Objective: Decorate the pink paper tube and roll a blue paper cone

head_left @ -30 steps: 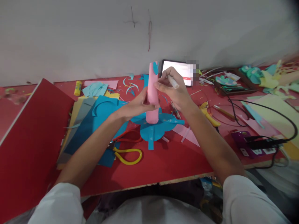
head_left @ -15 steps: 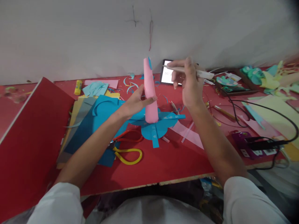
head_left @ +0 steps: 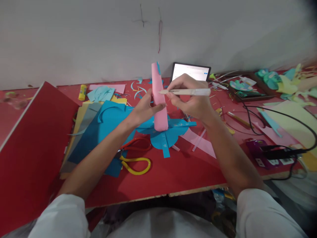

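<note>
The pink tube [head_left: 161, 115] leans slightly, its foot over the middle of the blue cutout [head_left: 157, 140]. The left hand [head_left: 143, 111] is curled round it, thumb across the front. The right hand [head_left: 192, 101] pinches a pen [head_left: 199, 92], nib at the tube, contact unclear to me. Scissors [head_left: 133, 160] lie left of the tube.

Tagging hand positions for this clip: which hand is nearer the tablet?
Right. The right hand, holding the white pen, partly covers the tablet in view; the left hand is farther left, gripping the pink tube.
</note>
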Demonstrator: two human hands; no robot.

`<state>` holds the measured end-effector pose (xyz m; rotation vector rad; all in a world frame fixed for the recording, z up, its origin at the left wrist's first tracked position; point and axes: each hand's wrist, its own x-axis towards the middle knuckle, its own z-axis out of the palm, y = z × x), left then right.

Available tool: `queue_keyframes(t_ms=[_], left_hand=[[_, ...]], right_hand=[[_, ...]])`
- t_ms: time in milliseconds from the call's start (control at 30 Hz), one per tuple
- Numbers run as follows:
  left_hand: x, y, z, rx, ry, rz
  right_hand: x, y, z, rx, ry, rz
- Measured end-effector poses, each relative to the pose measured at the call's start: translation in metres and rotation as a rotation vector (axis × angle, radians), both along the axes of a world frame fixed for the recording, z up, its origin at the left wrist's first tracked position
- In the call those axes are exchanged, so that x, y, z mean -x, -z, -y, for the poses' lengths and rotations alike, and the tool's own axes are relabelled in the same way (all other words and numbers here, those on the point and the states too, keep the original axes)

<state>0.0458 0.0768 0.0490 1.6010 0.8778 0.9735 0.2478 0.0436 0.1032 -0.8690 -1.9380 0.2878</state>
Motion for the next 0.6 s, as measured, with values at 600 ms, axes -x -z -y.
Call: queue_keyframes(t_ms=[600], left_hand=[[0.0008,0.0086,-0.0048,-0.089,0.031,0.014]], right_hand=[[0.0014,0.0017,-0.0030,-0.022,-0.058,0.118]])
